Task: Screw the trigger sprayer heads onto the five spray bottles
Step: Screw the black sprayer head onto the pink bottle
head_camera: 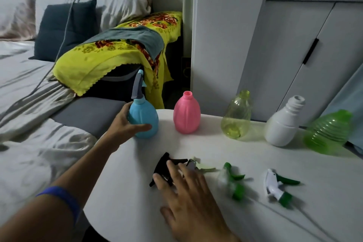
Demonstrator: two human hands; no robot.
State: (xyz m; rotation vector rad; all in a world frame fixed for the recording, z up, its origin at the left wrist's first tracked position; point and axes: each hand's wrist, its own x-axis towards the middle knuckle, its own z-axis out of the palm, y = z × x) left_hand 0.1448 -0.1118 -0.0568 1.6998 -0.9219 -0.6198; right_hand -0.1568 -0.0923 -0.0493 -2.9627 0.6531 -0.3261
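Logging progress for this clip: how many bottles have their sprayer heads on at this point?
One of five. The round blue plastic bottle, held by the left hand, carries a grey head. The right hand reaches onto the black sprayer head. The pink, yellow, white and green bottles stand open-necked.

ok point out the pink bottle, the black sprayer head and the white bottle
pink bottle [186, 114], head view, middle of its body
black sprayer head [161, 165], head view, upper body beside the fingers
white bottle [281, 125], head view, lower body
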